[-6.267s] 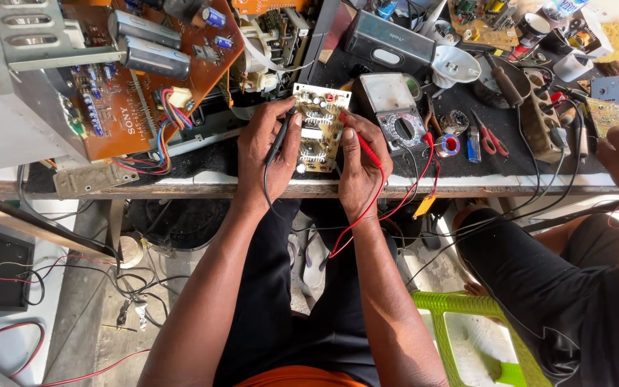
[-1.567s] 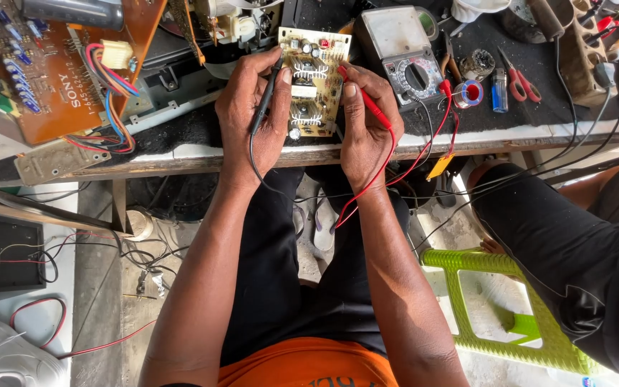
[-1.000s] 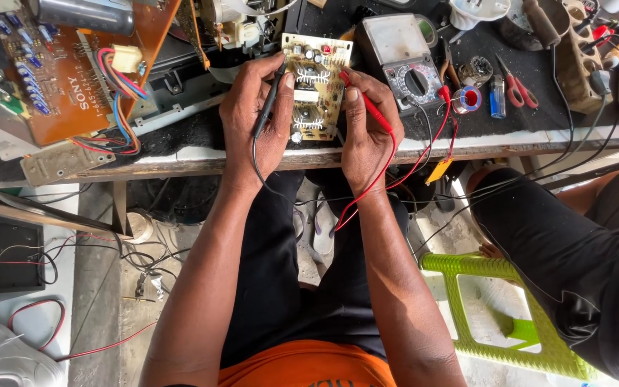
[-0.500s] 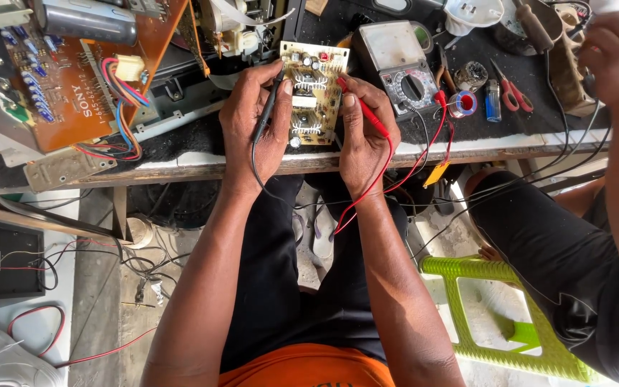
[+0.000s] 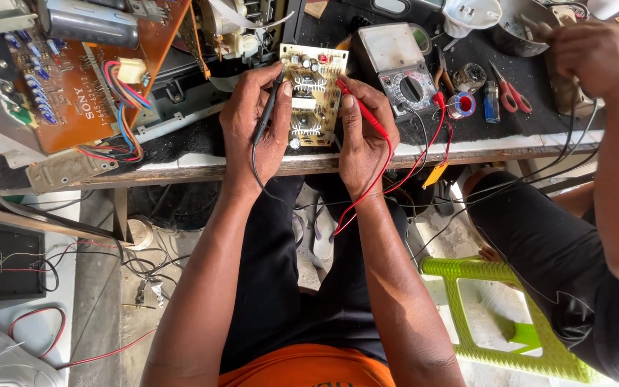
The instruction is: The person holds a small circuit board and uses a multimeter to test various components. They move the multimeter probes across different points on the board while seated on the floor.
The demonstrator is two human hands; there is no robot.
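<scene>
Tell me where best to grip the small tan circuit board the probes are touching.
Hold the small tan circuit board by its long bare side edges, one from each side, as the left hand and right hand now flank it. Components crowd its upper face, and the black probe and red probe come in from both sides.

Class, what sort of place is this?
Probably an electronics repair bench: a small beige circuit board probed with red and black test leads, beside a grey dial multimeter and a large brown circuit board.
</scene>
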